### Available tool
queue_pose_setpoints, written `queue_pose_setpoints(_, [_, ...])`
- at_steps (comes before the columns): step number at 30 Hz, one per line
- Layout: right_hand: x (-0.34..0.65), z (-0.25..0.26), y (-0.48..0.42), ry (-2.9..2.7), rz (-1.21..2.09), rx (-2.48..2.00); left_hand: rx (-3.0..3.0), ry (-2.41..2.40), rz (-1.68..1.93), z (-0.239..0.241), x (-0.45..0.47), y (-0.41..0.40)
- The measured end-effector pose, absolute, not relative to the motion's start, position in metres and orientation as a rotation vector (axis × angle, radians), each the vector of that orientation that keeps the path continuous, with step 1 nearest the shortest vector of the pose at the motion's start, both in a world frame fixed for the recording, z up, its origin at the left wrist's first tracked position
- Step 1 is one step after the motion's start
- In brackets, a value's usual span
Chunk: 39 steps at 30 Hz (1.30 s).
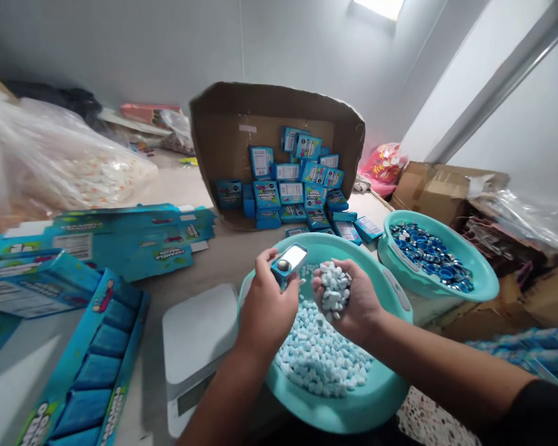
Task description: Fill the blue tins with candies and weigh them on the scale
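My left hand [272,303] grips a small blue box [284,274] above the left side of a turquoise tub [337,418]. Its top shows a bright pale panel and a dark round spot; I cannot tell whether that end is uncovered. Beside it, my right hand [360,300] is cupped, palm up, around a heap of pale blue candies [335,288]. More of the same candies [323,365] lie in the tub below both hands. A flat white kitchen scale [199,328] rests on the table left of the tub, partly covered by my left forearm.
Behind the tub, a cardboard carton [223,111] lies with several small blue boxes [291,192]. A second turquoise tub [486,288] at right holds blue-and-silver pieces. Flattened blue packaging [125,241] and a blue display box [106,347] are at left, near a clear plastic bag [79,179].
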State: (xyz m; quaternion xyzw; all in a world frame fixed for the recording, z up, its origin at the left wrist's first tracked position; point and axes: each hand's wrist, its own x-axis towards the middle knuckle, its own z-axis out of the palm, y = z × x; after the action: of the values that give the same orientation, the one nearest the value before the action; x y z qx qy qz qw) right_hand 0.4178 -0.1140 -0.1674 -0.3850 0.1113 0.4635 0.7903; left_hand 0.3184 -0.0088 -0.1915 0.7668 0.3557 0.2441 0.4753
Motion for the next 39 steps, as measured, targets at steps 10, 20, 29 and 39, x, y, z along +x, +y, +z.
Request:
queue_pose_setpoints(10, [0.425,-0.124,-0.081,0.257,0.817,-0.567,2.182,0.464,0.155,-0.191,0.31,-0.012])
queue_pose_setpoints(20, [0.422,-0.138,-0.084,0.211,0.748,-0.667,2.082,0.338,0.19,-0.192,0.303,-0.009])
queue_pose_setpoints(29, [0.421,-0.143,-0.085,0.134,0.756,-0.754,2.11,0.302,0.225,-0.194,0.303,-0.008])
queue_pose_setpoints(39, [0.416,-0.143,-0.088,0.012,0.764,-0.813,2.099,0.283,0.231,-0.192,0.302,-0.007])
